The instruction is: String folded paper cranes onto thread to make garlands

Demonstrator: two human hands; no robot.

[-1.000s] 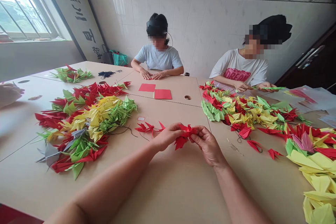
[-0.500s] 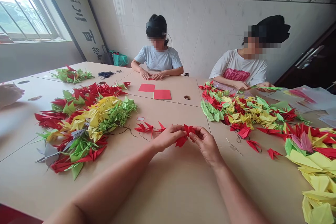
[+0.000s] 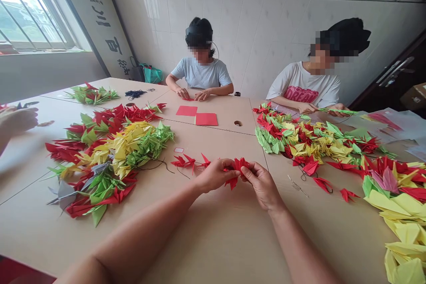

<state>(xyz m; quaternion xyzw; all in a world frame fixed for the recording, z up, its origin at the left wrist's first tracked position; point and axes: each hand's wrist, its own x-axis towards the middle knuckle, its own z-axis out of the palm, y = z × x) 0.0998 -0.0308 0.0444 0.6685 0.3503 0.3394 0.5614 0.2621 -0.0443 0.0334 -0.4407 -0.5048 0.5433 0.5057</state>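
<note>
Between my two hands are red folded paper cranes (image 3: 240,166), bunched together above the table. My left hand (image 3: 215,175) pinches their left side with thumb and fingers. On their right side, my right hand (image 3: 261,183) presses with the thumb in front and the fingers curled behind. Just beyond my left hand, a few more red paper cranes (image 3: 185,162) lie on a dark thread. A thin metal needle-like tool (image 3: 298,186) rests to the right of my right hand, near a loose red crane (image 3: 348,194).
A heap of strung paper cranes (image 3: 126,146) covers the left; another colourful heap (image 3: 309,137) lies right. Yellow cranes (image 3: 404,239) fill the near right. Two red paper squares (image 3: 206,119) lie ahead. Two people sit opposite, and another person's hand (image 3: 18,120) is at far left.
My fingers have shifted slightly on the red cranes, which now stand more upright and bunched. At far left, the other person's hand has come further into view with something dark.
</note>
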